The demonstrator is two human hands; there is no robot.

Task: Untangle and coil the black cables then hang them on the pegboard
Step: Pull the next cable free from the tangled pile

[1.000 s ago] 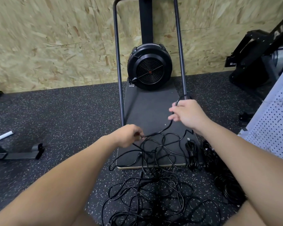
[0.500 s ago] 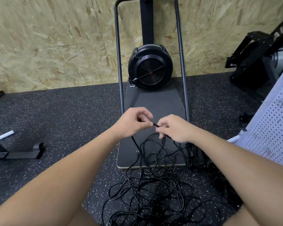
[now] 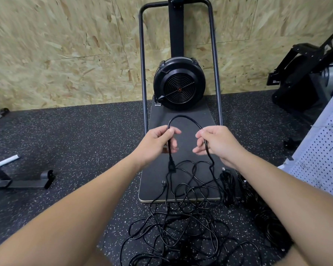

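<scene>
Since the earlier frame both hands parted, raising a loop. Left hand (image 3: 155, 144) and right hand (image 3: 217, 144) each pinch the black cable (image 3: 185, 119); match each loop's size, letting slack feed from the floor tangle (image 3: 183, 223).

A black fan machine (image 3: 179, 85) stands top centre on a dark board (image 3: 156, 189) — tube frame (image 3: 142, 64) around it. Chipboard wall (image 3: 56, 45) behind, speckled floor (image 3: 75, 141) below — another machine (image 3: 306, 73) at right.
</scene>
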